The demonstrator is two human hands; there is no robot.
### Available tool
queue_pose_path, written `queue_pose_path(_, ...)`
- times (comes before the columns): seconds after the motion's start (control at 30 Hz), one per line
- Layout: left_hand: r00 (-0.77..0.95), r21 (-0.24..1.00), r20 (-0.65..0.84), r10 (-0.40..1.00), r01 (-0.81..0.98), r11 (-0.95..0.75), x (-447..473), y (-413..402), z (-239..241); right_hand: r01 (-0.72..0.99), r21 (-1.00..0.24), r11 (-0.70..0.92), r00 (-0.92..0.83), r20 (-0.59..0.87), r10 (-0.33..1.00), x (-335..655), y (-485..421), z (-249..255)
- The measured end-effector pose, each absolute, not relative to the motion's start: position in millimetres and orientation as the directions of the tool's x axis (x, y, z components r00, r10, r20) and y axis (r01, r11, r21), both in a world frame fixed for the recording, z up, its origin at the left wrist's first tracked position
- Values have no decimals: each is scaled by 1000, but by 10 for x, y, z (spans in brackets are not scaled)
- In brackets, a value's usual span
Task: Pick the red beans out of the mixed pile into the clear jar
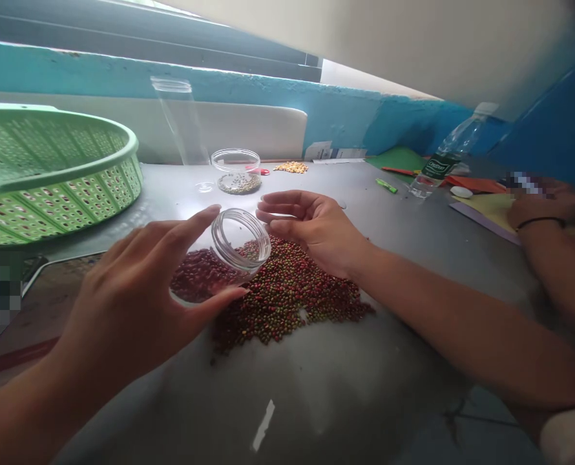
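Observation:
My left hand grips a clear round jar, tilted on its side with its mouth turned right; red beans fill its lower part. Just right of the jar's mouth, my right hand hovers with fingers curled loosely and apart, nothing visible in them. Under both hands a heap of mixed red and green beans lies spread on the grey metal table.
A green perforated basket stands at the left. Behind are a small clear jar with greenish beans, a tall clear container and yellow kernels. At right, a water bottle, coloured paper and another person's arm.

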State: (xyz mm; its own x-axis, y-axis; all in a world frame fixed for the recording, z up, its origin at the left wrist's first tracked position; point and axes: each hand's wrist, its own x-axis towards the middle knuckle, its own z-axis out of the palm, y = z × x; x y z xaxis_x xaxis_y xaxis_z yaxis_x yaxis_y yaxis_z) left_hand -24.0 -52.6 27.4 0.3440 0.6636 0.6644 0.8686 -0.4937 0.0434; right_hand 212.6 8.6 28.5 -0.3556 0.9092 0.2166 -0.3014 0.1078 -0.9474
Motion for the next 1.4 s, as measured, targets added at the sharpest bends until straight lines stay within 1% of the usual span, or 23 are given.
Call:
queue_pose_path(0.1,344,44,667,660,867,-497,-239,-524,270,-294,-947,132,-336,231,913,2132,79,301)
queue_pose_path(0.27,332,52,657,677,876,-480,-247,-524,271,-218,-970,109,-334,179,925,2121,67,292)
queue_pose_path(0.43,337,48,653,678,875,-481,-250,-536,280,-128,-977,168,-313,200,929,2119,55,314)
queue_pose_path(0.7,377,22,668,642,852,-523,-245,-530,286,-134,-983,126,-345,166,924,2137,77,301)
queue_pose_path(0.8,376,8,673,637,857,-515,-250,-529,282,-5,-986,166,-425,152,892,2163,68,315)
queue_pose_path(0.87,367,6,676,639,864,-503,-254,-526,283,144,-949,282,-469,185,864,2198,52,354)
queue_pose_path(0.9,355,12,674,648,872,-490,-256,-523,285,232,-904,359,-481,214,850,2220,44,380)
queue_pose_path(0.97,327,28,674,663,885,-465,-260,-515,294,413,-766,493,-527,241,815,2270,35,432)
queue_pose_path(1.0,310,38,676,668,891,-452,-263,-512,299,482,-691,539,-577,213,789,2295,35,453)
queue_pose_path(1.03,295,48,681,671,895,-443,-265,-510,305,528,-628,572,-636,154,756,2316,39,465)
queue_pose_path(1.1,276,64,686,673,899,-434,-271,-510,313,566,-556,609,-721,24,693,2342,54,463)
queue_pose_path(1.17,274,73,683,677,897,-436,-273,-513,316,564,-548,617,-751,-30,660,2342,73,431)
queue_pose_path(1.4,295,60,672,679,893,-447,-280,-511,314,536,-608,586,-746,-16,666,2283,101,332)
